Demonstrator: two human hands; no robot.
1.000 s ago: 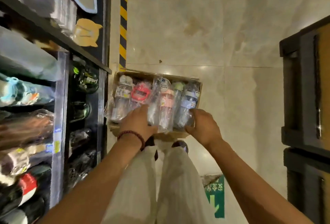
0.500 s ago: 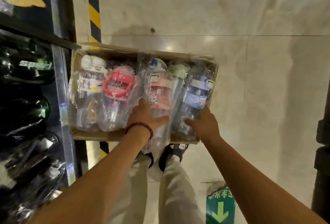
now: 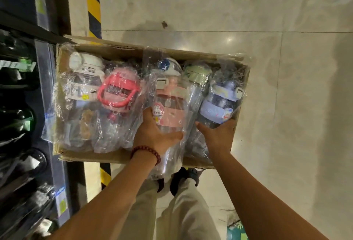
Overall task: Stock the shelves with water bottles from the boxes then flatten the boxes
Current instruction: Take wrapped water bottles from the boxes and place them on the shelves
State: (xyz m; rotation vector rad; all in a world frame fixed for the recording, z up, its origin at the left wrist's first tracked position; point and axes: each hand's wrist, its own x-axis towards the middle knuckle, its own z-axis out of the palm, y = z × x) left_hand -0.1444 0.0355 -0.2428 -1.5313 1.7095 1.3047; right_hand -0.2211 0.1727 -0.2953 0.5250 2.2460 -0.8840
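Pale polished floor tiles point(image 3: 229, 6) fill the scene, glossy with light spots and one dark speck at a tile joint. Nearest, light trousers point(image 3: 183, 211) and dark shoes point(image 3: 181, 180) show between two bare forearms, with a green floor sticker point(image 3: 236, 232) at the right near edge. The left hand point(image 3: 154, 134), a red bead bracelet point(image 3: 147, 151) on its wrist, grips the pink-lidded bottle point(image 3: 170, 106) in its clear wrap, thumb out across the lower body and fingers curled round its left side; the wrap's loose end hangs over the near edge of the cardboard box point(image 3: 86, 157). The right hand point(image 3: 219, 136) curls round the lower part of the purple-lidded bottle point(image 3: 219, 106) at the right end of the box.

The open box lies just in front of the feet, its left end against the dark shelving unit point(image 3: 45, 94). Inside it, bagged bottles lie side by side, lids pointing far: a white-lidded bottle point(image 3: 84, 75) at the left, a bottle with a red carry handle point(image 3: 118, 92), then the pink one, a green-lidded bottle point(image 3: 196, 75) behind it, and the purple one. A white cap with a blue spot point(image 3: 168, 65) shows beyond the pink lid.

On the left, the shelves hold dark, shiny wrapped goods point(image 3: 17, 121), too blurred to name. A yellow-and-black hazard stripe point(image 3: 93, 4) runs along the floor beside the shelving, away past the box.
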